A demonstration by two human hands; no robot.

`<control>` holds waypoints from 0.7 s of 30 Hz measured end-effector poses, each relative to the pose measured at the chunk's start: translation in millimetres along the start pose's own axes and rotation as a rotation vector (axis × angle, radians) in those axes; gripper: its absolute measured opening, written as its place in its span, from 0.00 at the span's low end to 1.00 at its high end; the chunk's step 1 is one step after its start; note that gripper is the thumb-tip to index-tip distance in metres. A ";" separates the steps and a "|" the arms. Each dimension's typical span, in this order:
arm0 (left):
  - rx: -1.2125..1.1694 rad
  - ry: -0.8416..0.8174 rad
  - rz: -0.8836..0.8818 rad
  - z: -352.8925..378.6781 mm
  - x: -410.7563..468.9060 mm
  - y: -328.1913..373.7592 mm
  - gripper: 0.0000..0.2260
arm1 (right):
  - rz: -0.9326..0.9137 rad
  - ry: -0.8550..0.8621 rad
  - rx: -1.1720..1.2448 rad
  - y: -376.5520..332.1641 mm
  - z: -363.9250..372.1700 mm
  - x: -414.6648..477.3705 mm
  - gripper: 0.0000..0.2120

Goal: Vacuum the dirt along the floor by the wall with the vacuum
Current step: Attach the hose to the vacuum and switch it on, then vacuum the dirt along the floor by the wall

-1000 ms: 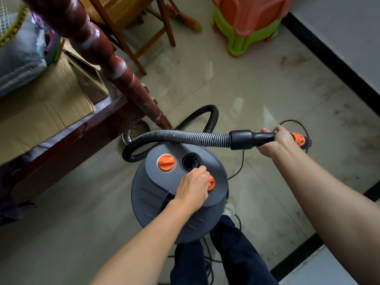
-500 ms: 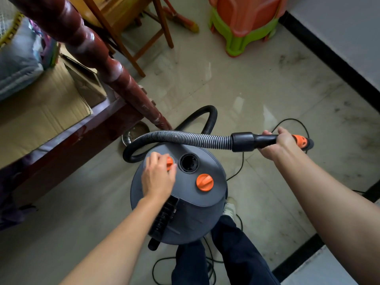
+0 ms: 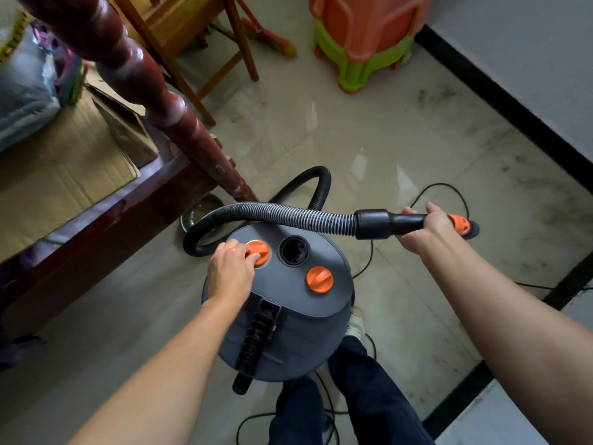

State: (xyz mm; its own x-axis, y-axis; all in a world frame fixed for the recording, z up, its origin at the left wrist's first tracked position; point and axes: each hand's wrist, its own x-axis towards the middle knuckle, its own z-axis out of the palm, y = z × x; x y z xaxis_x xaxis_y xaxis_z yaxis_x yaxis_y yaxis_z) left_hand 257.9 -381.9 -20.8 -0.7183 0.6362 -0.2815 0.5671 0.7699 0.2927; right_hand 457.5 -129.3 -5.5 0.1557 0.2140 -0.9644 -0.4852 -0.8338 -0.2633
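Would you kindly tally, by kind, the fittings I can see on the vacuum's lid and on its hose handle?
Orange knobs: 2 (right knob; left knob, gripped by the left hand)
Round black port: 1
Orange collar on the hose handle held by the right hand: 1
Total: 4

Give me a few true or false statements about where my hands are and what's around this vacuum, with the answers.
1. The left hand holds the left orange knob on the round grey vacuum canister. True.
2. The right hand grips a knob too. False: it grips the black hose handle; the second orange knob is untouched.
3. The orange plastic stool sits stacked on a green stool. True.
4. The orange-collared nozzle touches the pale tiled floor. False: it is held up, off the floor.
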 end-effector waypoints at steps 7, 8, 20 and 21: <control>0.046 -0.062 0.026 -3.8 3.8 -0.3 0.13 | 0.012 0.013 0.088 9.8 -13.2 -10.0 0.16; 0.062 -0.073 0.030 -5.1 3.7 0.3 0.13 | 0.015 0.018 0.099 10.7 -14.6 -11.2 0.17; 0.102 -0.075 0.051 -8.5 35.7 71.9 0.27 | 0.009 -0.046 0.087 -27.3 3.1 7.5 0.14; 0.127 -0.074 0.025 -5.7 42.4 79.7 0.28 | -0.001 -0.064 0.058 -38.5 7.8 14.1 0.14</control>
State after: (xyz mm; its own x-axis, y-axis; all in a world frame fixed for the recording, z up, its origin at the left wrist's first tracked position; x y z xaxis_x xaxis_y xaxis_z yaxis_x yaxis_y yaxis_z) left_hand 270.4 -293.9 -4.2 -0.6742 0.6539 -0.3433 0.6345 0.7507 0.1838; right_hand 471.6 -90.2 -9.1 0.1016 0.2481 -0.9634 -0.5343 -0.8033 -0.2632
